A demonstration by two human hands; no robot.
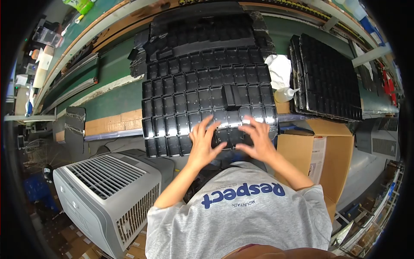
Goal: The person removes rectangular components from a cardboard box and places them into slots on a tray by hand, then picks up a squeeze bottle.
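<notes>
In front of me lies a black plastic tray (pixel 192 103) divided into rows of small rectangular pockets. My left hand (pixel 205 140) is over its near edge, fingers spread and holding nothing. To its right, my right hand (pixel 257 140) is likewise open above the near rows, with thumb and fingers apart. I cannot tell whether either hand touches the tray. Just beyond the hands, a small black block-shaped piece (pixel 231 96) rests on the tray, right of its middle. More black parts (pixel 202 32) are heaped at the tray's far end.
Right of the tray are a white cloth (pixel 279 71), a squeeze bottle (pixel 285 94) and a stack of black trays (pixel 330 77). An open cardboard box (pixel 297 151) stands below on the right. A grey air-cooler-like machine (pixel 108 185) stands at lower left. A metal-edged shelf (pixel 82 54) runs overhead.
</notes>
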